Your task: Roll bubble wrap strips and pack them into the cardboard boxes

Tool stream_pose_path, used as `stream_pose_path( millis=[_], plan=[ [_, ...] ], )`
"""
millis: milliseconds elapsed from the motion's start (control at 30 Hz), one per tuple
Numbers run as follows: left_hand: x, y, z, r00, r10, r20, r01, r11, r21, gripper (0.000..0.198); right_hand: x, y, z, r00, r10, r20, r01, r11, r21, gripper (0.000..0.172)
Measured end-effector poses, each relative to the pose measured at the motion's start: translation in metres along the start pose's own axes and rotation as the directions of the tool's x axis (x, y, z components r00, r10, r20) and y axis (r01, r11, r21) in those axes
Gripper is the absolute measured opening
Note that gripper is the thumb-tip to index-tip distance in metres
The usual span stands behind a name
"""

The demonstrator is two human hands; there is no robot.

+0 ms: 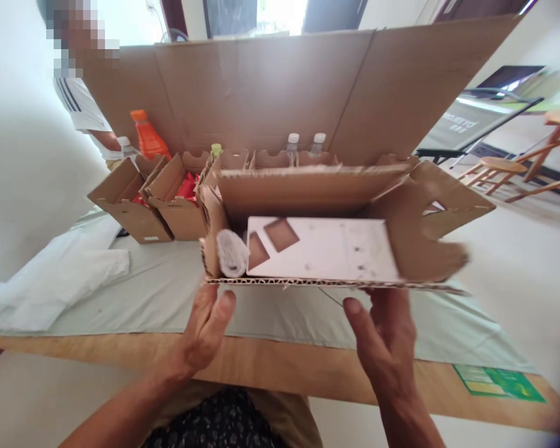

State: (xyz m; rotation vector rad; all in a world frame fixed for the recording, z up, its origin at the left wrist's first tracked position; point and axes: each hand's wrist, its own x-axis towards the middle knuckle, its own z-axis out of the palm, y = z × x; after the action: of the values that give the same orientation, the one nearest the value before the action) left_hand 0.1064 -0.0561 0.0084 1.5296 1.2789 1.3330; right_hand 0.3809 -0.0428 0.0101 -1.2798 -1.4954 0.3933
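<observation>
Between my two hands, above the cloth, is an open cardboard box [308, 191] with its open top tipped toward me. My left hand [210, 333] supports its lower left, thumb apart from the front edge. Under the lower right side, my right hand [386, 339] bears the box, with most fingers hidden beneath it. Inside lies a white carton [329, 249] with brown square marks on one end. A clear, whitish wrapped roll [232, 253] is wedged at the left of the carton. The box's right edge is blurred by motion.
Behind stand several cardboard boxes [180, 218], with an orange bottle [150, 137] at the left. A tall cardboard panel [261, 93] rises behind them. White plastic sheeting [88, 267] lies on the pale cloth [280, 317]. A person's sleeve [77, 102] shows at the back left; wooden stools [499, 165] stand right.
</observation>
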Motion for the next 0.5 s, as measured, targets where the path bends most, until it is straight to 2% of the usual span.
stream_pose_path(
  millis=[100, 200, 333, 400, 500],
  plan=[
    [-0.021, -0.013, 0.016, 0.995, -0.095, 0.039, 0.098, 0.991, -0.095, 0.069, -0.017, 0.017, 0.002, 0.994, 0.078, 0.075, -0.076, 0.997, -0.031, 0.041],
    [-0.038, -0.016, 0.028, 0.983, -0.133, 0.128, 0.146, 0.985, -0.095, 0.072, -0.021, 0.03, -0.008, 0.995, 0.085, 0.051, -0.085, 0.996, -0.003, 0.04],
    [-0.053, -0.007, 0.054, 0.96, -0.043, 0.276, 0.068, 0.994, -0.082, 0.08, 0.009, 0.05, -0.025, 0.992, 0.055, -0.111, -0.054, 0.998, 0.015, 0.047],
    [-0.061, -0.005, 0.073, 0.926, -0.015, 0.377, 0.056, 0.994, -0.099, 0.086, 0.026, 0.066, -0.031, 0.982, 0.049, -0.181, -0.049, 0.999, 0.004, 0.052],
    [-0.071, -0.007, 0.1, 0.858, -0.038, 0.512, 0.091, 0.993, -0.079, 0.097, 0.039, 0.092, -0.039, 0.972, 0.073, -0.224, -0.079, 0.997, -0.015, 0.055]
  ],
)
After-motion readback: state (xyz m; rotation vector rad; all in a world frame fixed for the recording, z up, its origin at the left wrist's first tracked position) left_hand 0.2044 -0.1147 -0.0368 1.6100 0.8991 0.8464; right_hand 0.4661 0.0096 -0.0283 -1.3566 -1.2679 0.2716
